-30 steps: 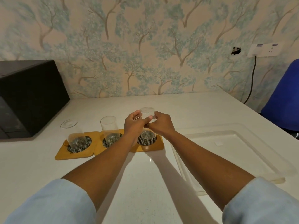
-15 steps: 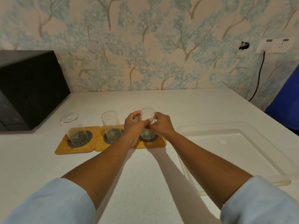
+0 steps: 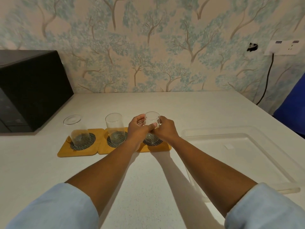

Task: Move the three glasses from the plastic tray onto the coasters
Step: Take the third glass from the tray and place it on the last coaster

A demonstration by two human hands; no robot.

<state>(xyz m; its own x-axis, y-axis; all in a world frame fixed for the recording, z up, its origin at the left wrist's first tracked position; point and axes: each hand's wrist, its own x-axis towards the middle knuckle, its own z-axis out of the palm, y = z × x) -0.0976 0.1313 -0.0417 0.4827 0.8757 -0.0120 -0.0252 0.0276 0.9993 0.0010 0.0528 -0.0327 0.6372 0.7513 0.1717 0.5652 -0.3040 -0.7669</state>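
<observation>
Three yellow coasters with dark mesh centres lie in a row on the white counter. A clear glass (image 3: 79,133) stands on the left coaster (image 3: 66,150). A second glass (image 3: 115,128) stands on the middle coaster (image 3: 105,148). My left hand (image 3: 137,129) and my right hand (image 3: 165,130) both grip the third glass (image 3: 152,119), whose base sits on the mesh of the right coaster (image 3: 163,147). To the right lies the clear plastic tray (image 3: 247,162), with no glass in it.
A black appliance (image 3: 31,90) stands at the back left of the counter. A wall socket (image 3: 283,47) with a black cable (image 3: 267,80) is at the upper right, and something blue (image 3: 292,109) stands beyond the counter's right edge.
Both hands have lowered the third glass down onto the right coaster. The other two glasses have not moved.
</observation>
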